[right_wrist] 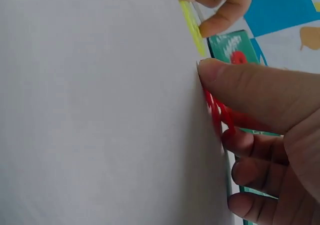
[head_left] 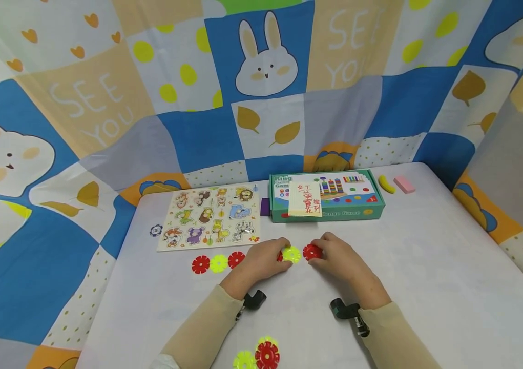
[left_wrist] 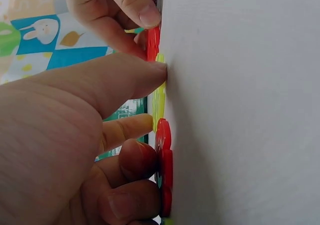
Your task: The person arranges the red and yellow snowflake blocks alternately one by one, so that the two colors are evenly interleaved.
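A row of notched plastic snowflake discs, alternating red and yellow, lies across the white table. My left hand [head_left: 263, 260] pinches the yellow disc [head_left: 292, 254] by its edges between thumb and finger, and covers the middle of the row. Under its curled lower fingers sits a red disc [left_wrist: 166, 170]. Just to the right, my right hand [head_left: 341, 260] grips another red disc [head_left: 312, 251] with thumb and fingers, flat at the tabletop. A small gap shows between this disc and the yellow one in the head view. A red disc [head_left: 200, 264] marks the row's left end.
Near the front edge lie a loose red disc [head_left: 267, 354] and yellow discs [head_left: 244, 360]. Behind the hands are an animal puzzle board [head_left: 210, 218] and a green game box [head_left: 349, 205] with a paper note. A yellow banana-shaped piece [head_left: 386, 184] and pink block [head_left: 404, 184] sit back right.
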### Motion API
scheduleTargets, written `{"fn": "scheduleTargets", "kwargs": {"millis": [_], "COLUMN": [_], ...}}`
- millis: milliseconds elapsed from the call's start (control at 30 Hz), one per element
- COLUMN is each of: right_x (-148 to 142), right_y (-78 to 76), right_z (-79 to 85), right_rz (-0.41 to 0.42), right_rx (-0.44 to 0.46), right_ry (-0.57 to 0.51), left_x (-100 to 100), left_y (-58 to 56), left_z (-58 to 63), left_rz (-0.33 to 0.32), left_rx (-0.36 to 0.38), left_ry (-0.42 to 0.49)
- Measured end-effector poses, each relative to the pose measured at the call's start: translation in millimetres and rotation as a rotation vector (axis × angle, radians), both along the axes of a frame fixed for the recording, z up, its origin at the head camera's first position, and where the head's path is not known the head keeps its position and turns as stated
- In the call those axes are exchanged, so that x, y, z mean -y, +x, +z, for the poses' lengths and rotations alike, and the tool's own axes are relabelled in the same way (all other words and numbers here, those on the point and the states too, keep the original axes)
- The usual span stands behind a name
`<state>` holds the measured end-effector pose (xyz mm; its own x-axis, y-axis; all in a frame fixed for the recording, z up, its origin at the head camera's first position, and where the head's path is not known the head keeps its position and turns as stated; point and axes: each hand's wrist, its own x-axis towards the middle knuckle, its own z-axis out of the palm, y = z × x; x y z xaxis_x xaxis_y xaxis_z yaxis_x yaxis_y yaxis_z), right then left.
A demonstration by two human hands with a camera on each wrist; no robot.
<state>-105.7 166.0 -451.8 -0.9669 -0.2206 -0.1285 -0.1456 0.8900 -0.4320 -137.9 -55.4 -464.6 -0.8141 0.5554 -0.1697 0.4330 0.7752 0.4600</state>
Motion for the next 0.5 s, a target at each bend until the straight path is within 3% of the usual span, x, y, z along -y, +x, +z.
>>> {"fn": "scheduleTargets", "kwargs": {"millis": [267,500], "right_x": [1.8,4.6], "right_y": [7.4,11.1], "right_z": [0.1,0.3], "right_rz": [-0.042,-0.078], "right_rx": [-0.028,-0.045], "right_ry": [-0.045,-0.093], "left_x": [-1.6,0.2], "left_y": [4.3,1.0], "left_z": [3.7,4.7], "left_rz": [-0.011,-0.026], "left_rx": [-0.017,-0.025], "left_ry": [0.004,-0.01]}}
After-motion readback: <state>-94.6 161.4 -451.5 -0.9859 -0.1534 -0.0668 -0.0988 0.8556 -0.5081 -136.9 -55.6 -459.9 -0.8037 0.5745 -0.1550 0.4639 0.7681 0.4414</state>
